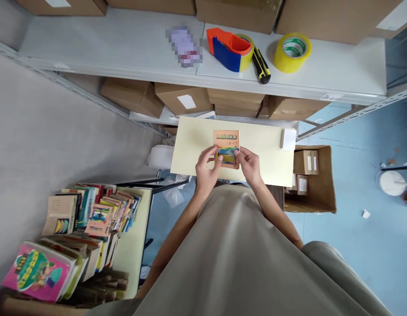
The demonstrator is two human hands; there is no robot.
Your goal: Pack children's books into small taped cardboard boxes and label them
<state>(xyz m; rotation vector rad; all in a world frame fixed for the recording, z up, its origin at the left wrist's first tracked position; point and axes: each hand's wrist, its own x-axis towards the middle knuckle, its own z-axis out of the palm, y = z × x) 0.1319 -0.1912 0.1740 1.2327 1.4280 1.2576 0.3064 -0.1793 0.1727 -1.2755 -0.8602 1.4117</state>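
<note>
I hold a small book (226, 148) between both hands over a pale yellow sheet (256, 153) that lies flat in front of me. My left hand (207, 169) grips the book's left edge, thumb on the cover and fingers curled behind it. My right hand (250, 164) pinches the lower right corner in the same way. The book faces up at me, its orange cover showing a picture and a line of characters.

A small white slip (288, 139) sits at the sheet's right end. Beyond it, on the far grey shelf (124, 48), lie a tape dispenser (230, 48), a yellow and black utility knife (261, 66) and a roll of yellow tape (291, 52). To my left stand rows of books (91, 215) on a table; to my right, an open cardboard box (322, 184) rests on the blue floor.
</note>
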